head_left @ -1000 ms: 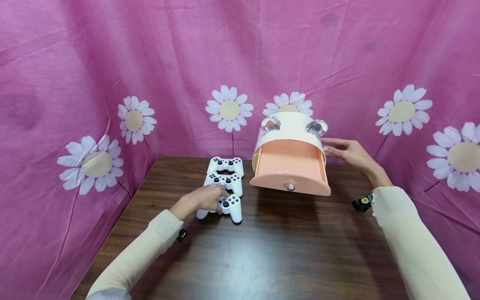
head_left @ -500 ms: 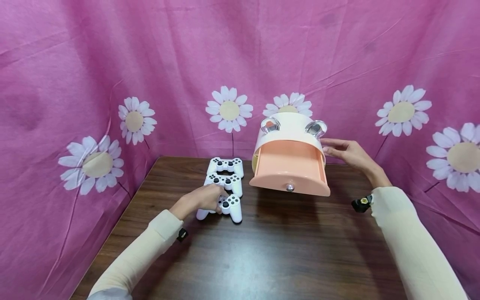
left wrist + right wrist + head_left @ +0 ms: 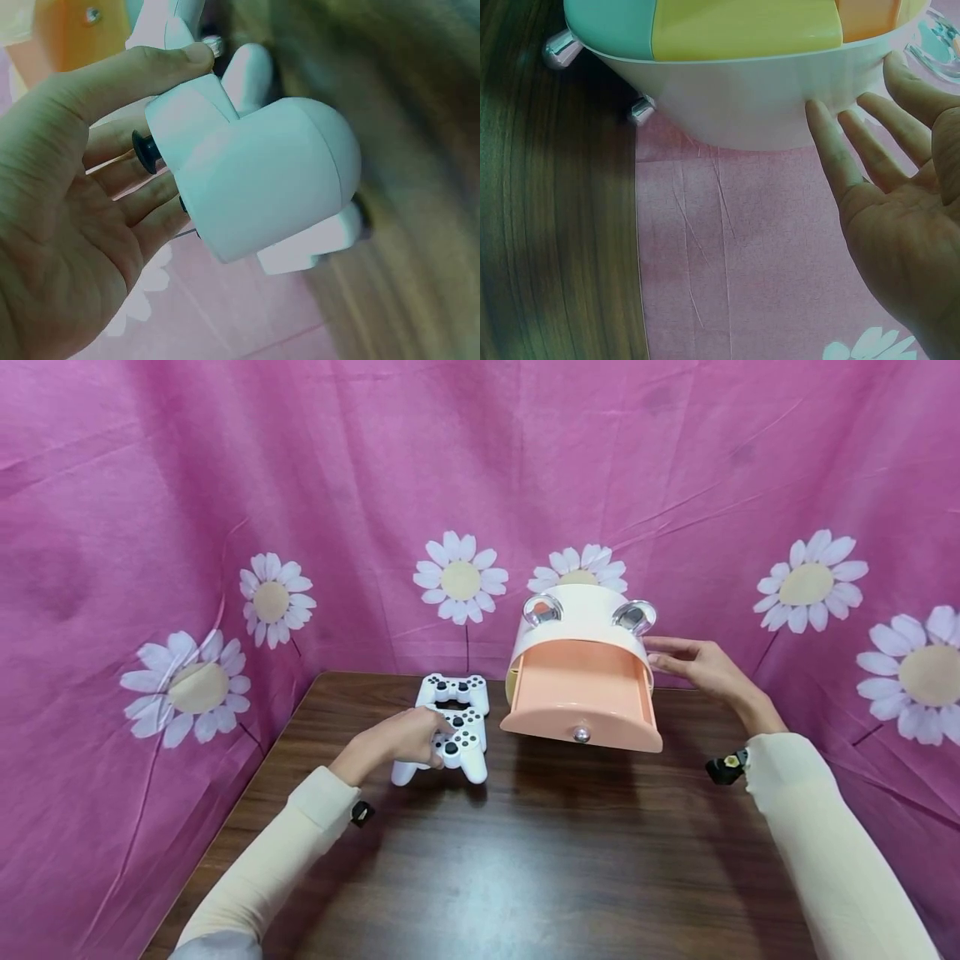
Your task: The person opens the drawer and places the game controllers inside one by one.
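Note:
In the head view, my left hand grips the nearest white game controller, which is raised off the table. The left wrist view shows my thumb along one side of this controller and my fingers at its stick side. Behind it lie two more white controllers, a middle one partly covered and a far one. My right hand has its fingers extended against the side of a white drawer box. Its peach drawer is pulled out, with nothing visible inside.
The brown wooden table carries everything. A pink curtain with printed daisies hangs behind and beside it. Seen from the right wrist, the box has green, yellow and orange drawer parts and short silver feet.
My left hand has lifted the nearest controller, moving it slightly up and away so it now overlaps the middle one more. The right hand and drawer box stay put.

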Action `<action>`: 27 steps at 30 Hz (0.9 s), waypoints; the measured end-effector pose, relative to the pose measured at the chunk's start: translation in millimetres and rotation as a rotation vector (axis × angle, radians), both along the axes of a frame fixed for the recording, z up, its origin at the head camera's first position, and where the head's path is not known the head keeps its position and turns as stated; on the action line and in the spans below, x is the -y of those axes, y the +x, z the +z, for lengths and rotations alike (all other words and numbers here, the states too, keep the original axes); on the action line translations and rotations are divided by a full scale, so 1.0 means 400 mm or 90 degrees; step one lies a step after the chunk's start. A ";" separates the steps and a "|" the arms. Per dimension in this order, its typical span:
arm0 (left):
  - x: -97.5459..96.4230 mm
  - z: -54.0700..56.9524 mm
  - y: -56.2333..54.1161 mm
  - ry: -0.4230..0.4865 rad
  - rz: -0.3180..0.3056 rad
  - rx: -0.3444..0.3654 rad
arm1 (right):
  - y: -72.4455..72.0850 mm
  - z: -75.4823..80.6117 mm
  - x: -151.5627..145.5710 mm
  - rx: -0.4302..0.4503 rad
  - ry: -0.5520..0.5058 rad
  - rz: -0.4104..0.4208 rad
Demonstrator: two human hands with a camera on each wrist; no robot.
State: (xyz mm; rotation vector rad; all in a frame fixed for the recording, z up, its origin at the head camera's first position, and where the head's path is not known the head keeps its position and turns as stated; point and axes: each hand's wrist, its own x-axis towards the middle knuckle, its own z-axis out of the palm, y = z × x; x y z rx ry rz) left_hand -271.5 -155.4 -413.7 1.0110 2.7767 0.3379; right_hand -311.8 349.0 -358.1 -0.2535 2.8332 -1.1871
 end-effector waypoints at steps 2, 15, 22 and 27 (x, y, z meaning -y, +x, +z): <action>0.001 0.018 -0.002 -0.005 0.004 -0.009 | 0.001 0.000 0.000 -0.002 0.006 0.000; -0.003 0.204 0.001 0.017 0.014 0.017 | 0.000 0.004 -0.002 0.003 0.000 0.007; -0.026 0.309 0.005 0.027 -0.013 -0.033 | -0.004 0.006 -0.004 0.014 -0.007 0.011; -0.063 0.361 0.004 0.030 -0.036 -0.050 | -0.006 0.000 -0.003 0.017 -0.007 0.009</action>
